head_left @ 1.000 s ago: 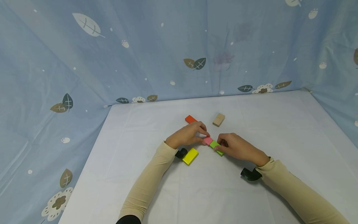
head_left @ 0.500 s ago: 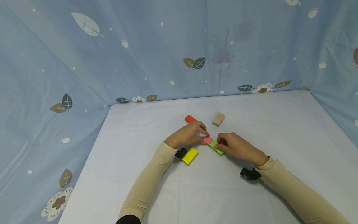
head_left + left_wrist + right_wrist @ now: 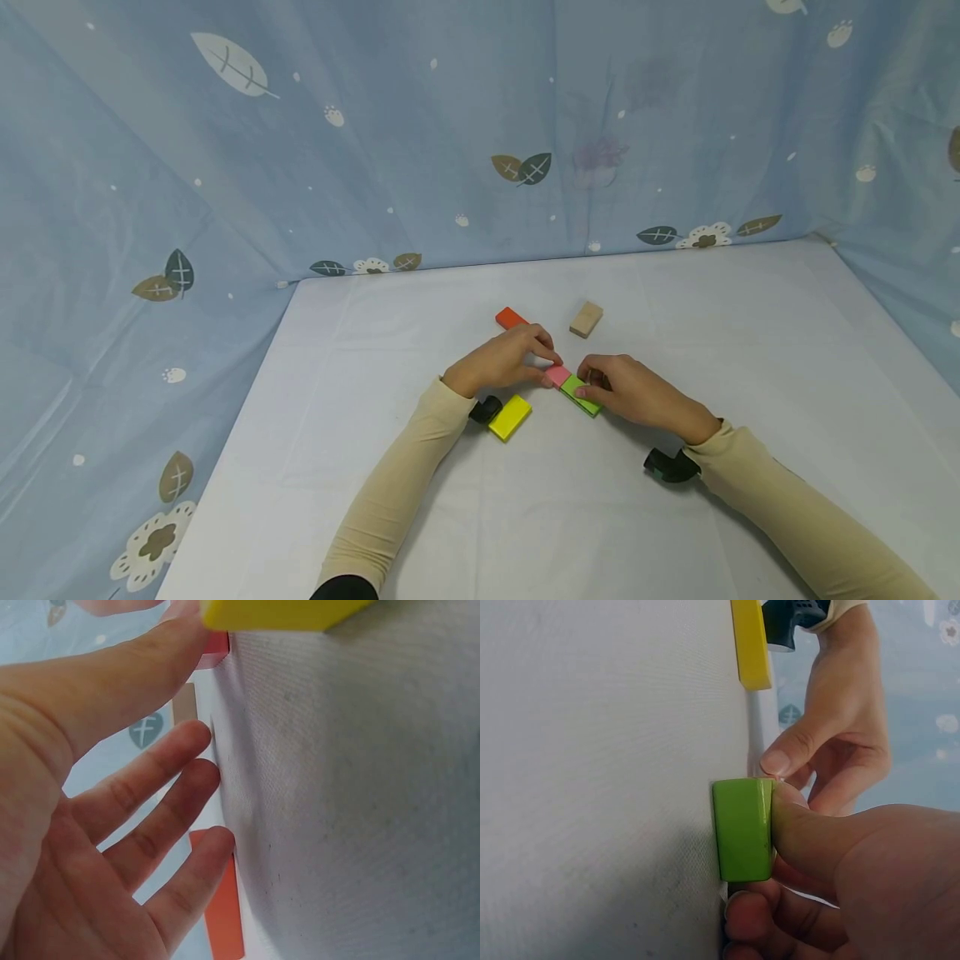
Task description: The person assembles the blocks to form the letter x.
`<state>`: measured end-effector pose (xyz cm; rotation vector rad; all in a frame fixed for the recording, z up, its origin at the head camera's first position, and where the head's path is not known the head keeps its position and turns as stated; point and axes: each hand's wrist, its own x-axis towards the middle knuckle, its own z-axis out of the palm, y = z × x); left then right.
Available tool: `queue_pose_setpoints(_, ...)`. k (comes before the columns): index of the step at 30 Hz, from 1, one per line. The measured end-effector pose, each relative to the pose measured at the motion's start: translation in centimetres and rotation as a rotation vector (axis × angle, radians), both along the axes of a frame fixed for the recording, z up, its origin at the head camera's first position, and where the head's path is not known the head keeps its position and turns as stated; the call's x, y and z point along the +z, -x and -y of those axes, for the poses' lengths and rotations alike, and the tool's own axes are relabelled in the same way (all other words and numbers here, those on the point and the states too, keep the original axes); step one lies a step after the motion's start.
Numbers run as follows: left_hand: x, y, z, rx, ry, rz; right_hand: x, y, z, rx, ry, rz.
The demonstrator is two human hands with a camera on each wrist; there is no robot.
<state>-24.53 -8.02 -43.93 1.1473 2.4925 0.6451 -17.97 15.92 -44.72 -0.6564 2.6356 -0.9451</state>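
Observation:
A pink block (image 3: 558,376) and a green block (image 3: 581,396) lie end to end in a diagonal line on the white tabletop. My left hand (image 3: 504,360) pinches the pink block between thumb and index finger; its other fingers are spread apart in the left wrist view. With thumb and fingers, my right hand (image 3: 641,392) holds the green block, whose end face (image 3: 742,829) fills the middle of the right wrist view. The hands hide part of both blocks.
A yellow block (image 3: 511,418) lies near the left wrist, by its black wrist camera (image 3: 486,409). Behind the left hand is an orange-red block (image 3: 511,317), partly covered. A plain wooden block (image 3: 587,320) sits farther back. A blue patterned curtain (image 3: 450,125) hangs behind the table.
My right thumb and fingertips have shifted slightly along the green block, towards the pink one. The left hand and the other blocks look still.

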Motion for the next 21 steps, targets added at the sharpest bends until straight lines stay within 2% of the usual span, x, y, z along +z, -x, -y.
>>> queue_pose_setpoints(21, 0.02, 0.06, -0.01, 0.019, 0.013, 0.022, -0.15, -0.03, -0.08, 0.028, 0.022, -0.038)
